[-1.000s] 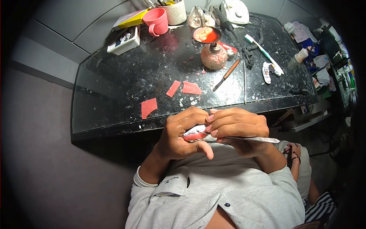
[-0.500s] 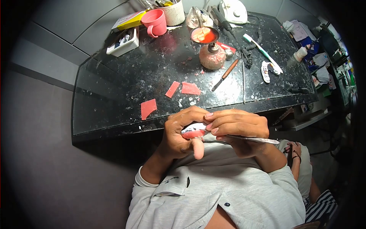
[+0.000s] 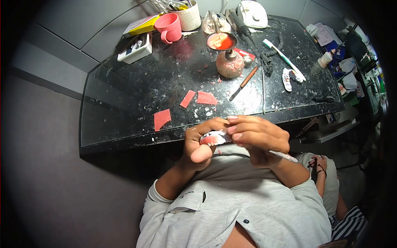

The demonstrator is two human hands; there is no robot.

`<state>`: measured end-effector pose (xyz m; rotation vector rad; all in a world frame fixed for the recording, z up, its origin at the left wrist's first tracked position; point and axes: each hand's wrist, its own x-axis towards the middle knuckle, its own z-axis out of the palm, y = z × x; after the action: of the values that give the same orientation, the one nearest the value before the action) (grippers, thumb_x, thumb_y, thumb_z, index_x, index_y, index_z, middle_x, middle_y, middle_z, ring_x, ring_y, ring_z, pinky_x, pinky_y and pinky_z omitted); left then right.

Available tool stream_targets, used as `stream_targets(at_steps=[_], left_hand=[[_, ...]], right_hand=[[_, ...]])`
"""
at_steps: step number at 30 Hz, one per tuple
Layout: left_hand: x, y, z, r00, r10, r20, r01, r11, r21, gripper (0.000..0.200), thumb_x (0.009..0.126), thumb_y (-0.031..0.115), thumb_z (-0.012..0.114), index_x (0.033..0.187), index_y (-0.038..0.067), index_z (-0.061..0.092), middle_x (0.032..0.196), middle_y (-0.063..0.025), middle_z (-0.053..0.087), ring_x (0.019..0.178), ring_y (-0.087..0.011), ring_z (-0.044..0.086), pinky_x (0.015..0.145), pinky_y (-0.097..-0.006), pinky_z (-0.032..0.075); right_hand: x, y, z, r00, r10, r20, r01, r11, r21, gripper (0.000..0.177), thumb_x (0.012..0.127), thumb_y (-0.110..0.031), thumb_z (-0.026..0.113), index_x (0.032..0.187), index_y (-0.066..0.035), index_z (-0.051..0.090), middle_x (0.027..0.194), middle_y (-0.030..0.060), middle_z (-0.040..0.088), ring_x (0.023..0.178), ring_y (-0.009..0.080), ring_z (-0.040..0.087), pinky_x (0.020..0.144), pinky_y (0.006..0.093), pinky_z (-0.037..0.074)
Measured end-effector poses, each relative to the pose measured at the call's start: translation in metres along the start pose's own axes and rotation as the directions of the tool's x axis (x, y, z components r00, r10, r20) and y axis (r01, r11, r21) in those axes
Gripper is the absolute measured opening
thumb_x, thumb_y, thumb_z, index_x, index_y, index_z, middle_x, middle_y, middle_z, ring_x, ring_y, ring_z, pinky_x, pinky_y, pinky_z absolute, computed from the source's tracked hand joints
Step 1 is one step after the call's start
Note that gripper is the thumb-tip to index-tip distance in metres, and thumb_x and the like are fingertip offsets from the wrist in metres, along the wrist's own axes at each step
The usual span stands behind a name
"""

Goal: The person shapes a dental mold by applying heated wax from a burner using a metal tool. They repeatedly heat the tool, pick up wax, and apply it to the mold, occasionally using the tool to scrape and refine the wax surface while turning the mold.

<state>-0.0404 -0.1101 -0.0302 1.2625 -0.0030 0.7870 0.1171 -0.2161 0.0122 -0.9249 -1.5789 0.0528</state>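
Note:
My left hand (image 3: 197,144) is closed around a white dental cast (image 3: 223,137) with pink wax (image 3: 208,141) along its near side. The thumb points toward me beside the wax. My right hand (image 3: 264,138) is bent over the cast's right end, its fingertips at or very near it. It grips a slim metal spatula-like tool (image 3: 284,156), whose flat end sticks out below the palm to the right. The tool's other end is hidden behind the fingers. Both hands are over my lap, just in front of the table edge.
On the black table (image 3: 120,111) lie pink wax sheets (image 3: 162,119), a wooden-handled knife (image 3: 244,83), a toothbrush (image 3: 285,60) and another cast (image 3: 286,80). A burner (image 3: 229,64) carries a pan of wax (image 3: 221,41). A pink mug (image 3: 168,27) stands behind. Another person's hand (image 3: 319,161) rests at right.
The cast has turned in my left hand, and the thumb has shifted left. My right hand has tilted, so less of the tool shows. A small pink bit now appears below the cast.

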Motion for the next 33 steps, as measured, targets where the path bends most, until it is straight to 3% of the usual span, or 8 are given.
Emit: stream_targets(at_steps=[3, 6, 7, 9, 10, 13, 16, 33], left_hand=[[0.003, 0.007, -0.001, 0.999, -0.036, 0.022, 0.034, 0.997, 0.066, 0.074, 0.092, 0.067, 0.054, 0.103, -0.005, 0.067, 0.101, -0.0146, 0.068, 0.094, -0.0207, 0.067, 0.086, -0.0330, 0.052], [0.006, 0.005, -0.007, 0.987, 0.149, 0.062, -0.162, 0.916, 0.366, 0.083, 0.095, 0.072, 0.039, 0.106, -0.006, 0.063, 0.104, -0.0155, 0.064, 0.094, -0.0225, 0.064, 0.083, -0.0339, 0.051], [0.006, 0.005, -0.008, 0.987, 0.151, 0.062, -0.163, 0.916, 0.366, 0.083, 0.095, 0.072, 0.039, 0.106, -0.006, 0.063, 0.104, -0.0155, 0.064, 0.094, -0.0225, 0.064, 0.083, -0.0339, 0.051], [0.006, 0.007, -0.009, 0.977, 0.208, 0.045, -0.194, 0.785, 0.589, 0.083, 0.093, 0.074, 0.038, 0.109, -0.005, 0.061, 0.105, -0.0172, 0.063, 0.095, -0.0254, 0.064, 0.083, -0.0348, 0.051], [0.008, 0.006, -0.010, 0.968, 0.238, 0.082, -0.237, 0.755, 0.612, 0.080, 0.095, 0.071, 0.040, 0.111, -0.005, 0.059, 0.104, -0.0189, 0.063, 0.095, -0.0288, 0.065, 0.083, -0.0365, 0.052], [0.008, 0.005, -0.011, 0.957, 0.261, 0.124, -0.278, 0.712, 0.645, 0.080, 0.094, 0.071, 0.043, 0.111, -0.005, 0.058, 0.104, -0.0194, 0.062, 0.095, -0.0305, 0.065, 0.082, -0.0381, 0.053], [0.009, 0.006, -0.011, 0.953, 0.273, 0.135, -0.294, 0.705, 0.645, 0.081, 0.091, 0.072, 0.046, 0.113, -0.005, 0.058, 0.104, -0.0193, 0.062, 0.094, -0.0306, 0.066, 0.080, -0.0375, 0.054], [0.010, 0.012, -0.009, 0.958, 0.254, 0.134, -0.276, 0.690, 0.669, 0.082, 0.086, 0.073, 0.050, 0.113, -0.005, 0.058, 0.103, -0.0182, 0.063, 0.091, -0.0285, 0.066, 0.078, -0.0358, 0.054]], right_hand=[[-0.007, 0.006, -0.001, 0.997, 0.021, -0.073, -0.020, 1.000, 0.024, 0.012, 0.090, 0.006, 0.065, 0.102, 0.005, 0.065, 0.103, 0.0231, 0.071, 0.102, 0.0350, 0.071, 0.090, 0.0450, 0.058], [-0.010, 0.005, 0.006, 0.942, 0.193, -0.275, -0.074, 0.917, 0.392, 0.012, 0.102, -0.002, 0.051, 0.110, 0.005, 0.055, 0.110, 0.0326, 0.067, 0.106, 0.0368, 0.069, 0.092, 0.0451, 0.056], [-0.009, 0.006, 0.009, 0.942, 0.193, -0.273, -0.074, 0.917, 0.392, 0.012, 0.102, -0.002, 0.051, 0.110, 0.005, 0.055, 0.110, 0.0326, 0.067, 0.106, 0.0368, 0.069, 0.092, 0.0451, 0.056], [-0.007, 0.008, 0.012, 0.923, 0.260, -0.282, -0.126, 0.900, 0.417, 0.011, 0.101, -0.002, 0.053, 0.108, 0.004, 0.058, 0.112, 0.0298, 0.067, 0.103, 0.0329, 0.070, 0.090, 0.0422, 0.057], [-0.006, 0.008, 0.004, 0.964, 0.215, -0.158, -0.176, 0.958, 0.228, 0.008, 0.098, 0.001, 0.056, 0.104, 0.003, 0.062, 0.115, 0.0257, 0.068, 0.098, 0.0283, 0.072, 0.085, 0.0372, 0.059], [-0.004, 0.002, 0.002, 0.987, 0.161, -0.010, -0.159, 0.981, 0.114, 0.016, 0.085, 0.006, 0.071, 0.100, 0.002, 0.067, 0.103, 0.0187, 0.072, 0.093, 0.0273, 0.073, 0.081, 0.0334, 0.059], [-0.004, 0.002, 0.005, 0.992, 0.129, -0.012, -0.128, 0.989, 0.076, 0.019, 0.082, 0.004, 0.075, 0.100, 0.002, 0.069, 0.097, 0.0170, 0.074, 0.093, 0.0286, 0.074, 0.082, 0.0352, 0.060], [-0.003, 0.001, 0.004, 0.991, 0.130, 0.034, -0.131, 0.990, 0.042, 0.021, 0.079, 0.006, 0.074, 0.099, 0.002, 0.070, 0.099, 0.0178, 0.074, 0.093, 0.0289, 0.075, 0.082, 0.0356, 0.061]])
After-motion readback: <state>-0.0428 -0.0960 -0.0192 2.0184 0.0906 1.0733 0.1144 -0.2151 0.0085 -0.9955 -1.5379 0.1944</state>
